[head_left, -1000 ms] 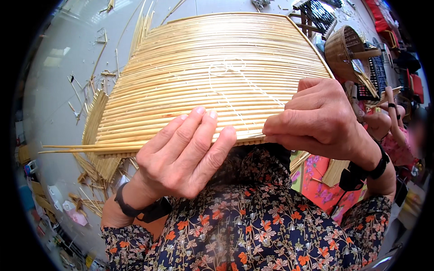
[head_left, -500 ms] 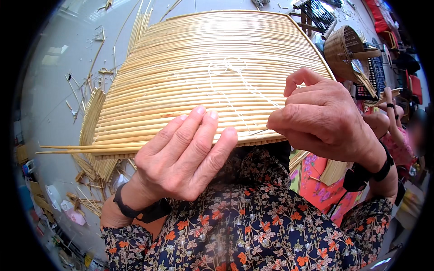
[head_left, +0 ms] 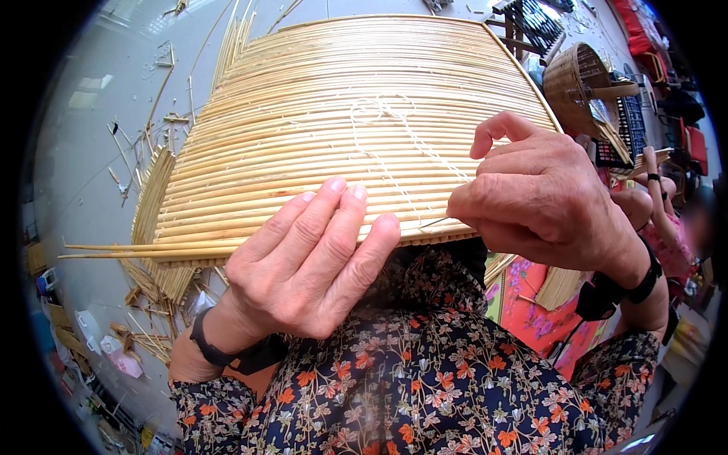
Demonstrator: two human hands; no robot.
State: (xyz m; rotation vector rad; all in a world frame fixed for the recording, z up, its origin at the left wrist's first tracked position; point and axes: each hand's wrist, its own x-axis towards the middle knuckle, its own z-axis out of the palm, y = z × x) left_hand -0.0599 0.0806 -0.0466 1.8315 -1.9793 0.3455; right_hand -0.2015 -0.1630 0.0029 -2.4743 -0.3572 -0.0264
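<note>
One bamboo-slat mat [head_left: 341,129] across lap, near edge under both hands. One white thread [head_left: 394,144] looped on slats, running to right hand. Left hand [head_left: 311,265]: four fingers flat, pressing mat edge. Right hand [head_left: 538,201]: fingertips pinched on thin needle [head_left: 434,222] at mat edge. One woven basket [head_left: 580,83] beyond, right.

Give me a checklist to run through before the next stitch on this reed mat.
1. Left hand lies flat on the near edge of the reed mat: ok.
2. Right hand pinches at the mat's near edge: ok.
3. Needle in that pinch: cannot tell, only a thin dark tip shows.
4. White thread free of knots: cannot tell, it loops loosely over the reeds.
5. Reeds lie parallel: ok.
</note>
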